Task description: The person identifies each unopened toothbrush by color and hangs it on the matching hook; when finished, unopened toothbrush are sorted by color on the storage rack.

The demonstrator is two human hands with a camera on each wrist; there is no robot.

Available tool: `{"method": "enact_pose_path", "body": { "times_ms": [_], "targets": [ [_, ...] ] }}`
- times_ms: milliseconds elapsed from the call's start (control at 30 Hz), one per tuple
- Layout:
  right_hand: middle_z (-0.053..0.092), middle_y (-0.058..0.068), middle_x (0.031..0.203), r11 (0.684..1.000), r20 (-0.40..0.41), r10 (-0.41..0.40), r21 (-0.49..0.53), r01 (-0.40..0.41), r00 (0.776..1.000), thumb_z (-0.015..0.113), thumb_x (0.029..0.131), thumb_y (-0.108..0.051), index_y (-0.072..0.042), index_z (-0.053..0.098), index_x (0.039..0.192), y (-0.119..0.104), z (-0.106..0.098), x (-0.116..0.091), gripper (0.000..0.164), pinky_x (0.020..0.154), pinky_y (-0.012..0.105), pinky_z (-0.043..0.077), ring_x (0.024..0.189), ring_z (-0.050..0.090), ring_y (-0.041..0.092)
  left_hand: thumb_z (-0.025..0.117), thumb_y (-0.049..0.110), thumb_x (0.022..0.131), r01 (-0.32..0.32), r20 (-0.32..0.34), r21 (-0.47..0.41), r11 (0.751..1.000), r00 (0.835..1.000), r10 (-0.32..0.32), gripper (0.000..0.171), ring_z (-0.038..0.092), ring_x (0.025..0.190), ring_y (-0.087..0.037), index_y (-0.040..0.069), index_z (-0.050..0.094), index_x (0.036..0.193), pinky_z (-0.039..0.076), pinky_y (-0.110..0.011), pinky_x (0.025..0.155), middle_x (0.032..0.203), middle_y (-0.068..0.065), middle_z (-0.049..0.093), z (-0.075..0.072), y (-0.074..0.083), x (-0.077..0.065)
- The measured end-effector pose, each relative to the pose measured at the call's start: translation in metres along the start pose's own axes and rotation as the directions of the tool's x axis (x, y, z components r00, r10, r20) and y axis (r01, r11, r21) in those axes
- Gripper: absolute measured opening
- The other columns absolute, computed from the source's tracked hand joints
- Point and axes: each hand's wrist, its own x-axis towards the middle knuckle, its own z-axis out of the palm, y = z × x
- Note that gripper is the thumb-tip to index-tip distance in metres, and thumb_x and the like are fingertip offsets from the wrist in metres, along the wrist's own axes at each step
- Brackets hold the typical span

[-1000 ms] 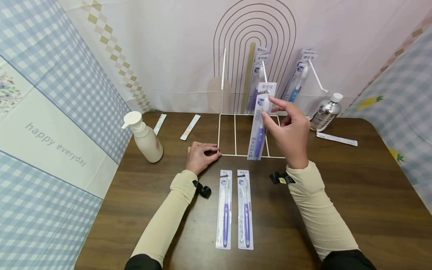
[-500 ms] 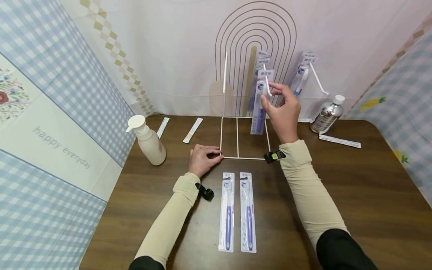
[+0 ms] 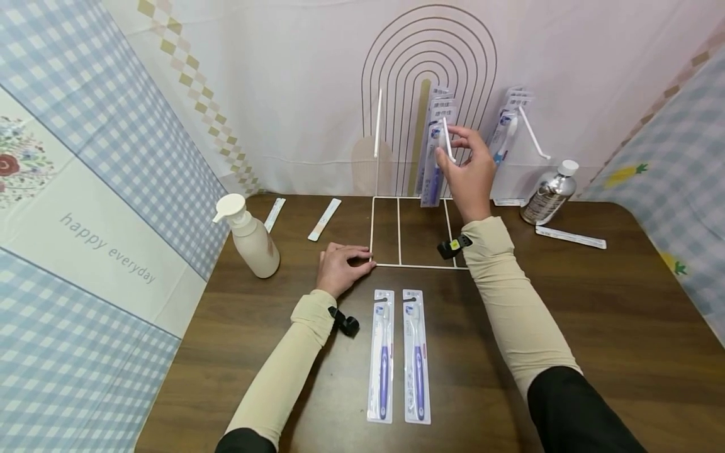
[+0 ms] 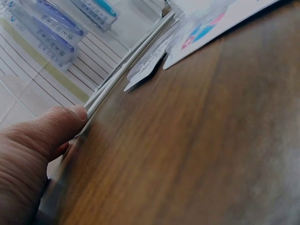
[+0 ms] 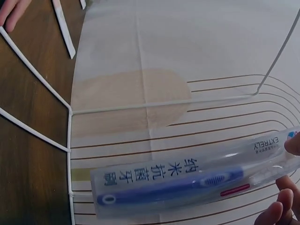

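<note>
My right hand (image 3: 471,173) pinches a packaged purple toothbrush (image 5: 168,187) by its upper part. The pack hangs upright on the middle prong (image 3: 447,138) of a white wire rack, in front of other packs on that prong. At the base's front left corner, my left hand (image 3: 340,269) pinches the rack's wire (image 4: 101,93) between thumb and fingers. Two more packaged purple toothbrushes, one left (image 3: 382,358) and one right (image 3: 417,358), lie side by side on the table before the rack. Packs with a blue toothbrush (image 3: 503,135) hang on the right prong (image 3: 532,132).
The left prong (image 3: 377,123) bears no pack. A cream pump bottle (image 3: 249,239) stands left of the rack, near two slim sachets. To the right are a silver bottle (image 3: 549,192) with a white cap and a narrow white strip (image 3: 571,237). A printed cloth hangs behind.
My right hand has carried the toothbrush pack up to the middle prong and slid it back along it, towards the other packs. The left hand stays on the rack's corner.
</note>
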Motion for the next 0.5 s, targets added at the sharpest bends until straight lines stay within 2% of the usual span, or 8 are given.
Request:
{"method": "enact_pose_path", "body": {
  "times_ms": [133, 233, 367, 500],
  "targets": [
    [0.074, 0.009, 0.109, 1.0, -0.001, 0.008, 0.002, -0.008, 1.0, 0.079, 0.092, -0.01, -0.015, 0.075, 0.128, 0.0, -0.002, -0.001, 0.037, 0.064, 0.022, 0.037, 0.088, 0.058, 0.02, 0.085, 0.044, 0.089, -0.002, 0.007, 0.005, 1.0, 1.0, 0.002, 0.026, 0.057, 0.11, -0.017, 0.029, 0.085, 0.111, 0.038, -0.041, 0.089, 0.126, 0.013, 0.075, 0.003, -0.001, -0.001],
    [0.073, 0.011, 0.108, 1.0, -0.021, 0.005, 0.002, -0.004, 1.0, 0.08, 0.09, -0.008, -0.016, 0.077, 0.126, -0.001, -0.006, -0.002, 0.037, 0.068, 0.022, 0.037, 0.094, 0.057, 0.013, 0.085, 0.044, 0.089, -0.005, 0.005, 0.001, 1.0, 1.0, 0.005, 0.027, 0.057, 0.11, -0.017, 0.029, 0.085, 0.111, 0.038, -0.041, 0.089, 0.126, 0.013, 0.075, 0.004, -0.002, -0.001],
    [0.071, 0.01, 0.104, 1.0, -0.038, 0.021, 0.018, -0.02, 0.999, 0.083, 0.088, -0.007, -0.016, 0.078, 0.122, -0.006, -0.012, -0.008, 0.036, 0.066, 0.022, 0.035, 0.079, 0.052, 0.01, 0.086, 0.042, 0.088, -0.008, -0.003, -0.003, 1.0, 1.0, 0.008, 0.026, 0.057, 0.11, -0.017, 0.028, 0.086, 0.11, 0.038, -0.041, 0.089, 0.125, 0.013, 0.075, 0.003, -0.002, -0.001],
    [0.071, 0.011, 0.101, 0.997, -0.005, 0.055, 0.055, -0.055, 0.998, 0.083, 0.089, -0.008, -0.011, 0.078, 0.12, -0.013, -0.02, -0.021, 0.032, 0.06, 0.021, 0.033, 0.064, 0.045, 0.01, 0.086, 0.042, 0.089, -0.005, -0.002, 0.0, 1.0, 1.0, 0.005, 0.026, 0.057, 0.111, -0.017, 0.028, 0.085, 0.11, 0.038, -0.042, 0.089, 0.125, 0.013, 0.076, 0.001, 0.0, 0.001]
  ]
}}
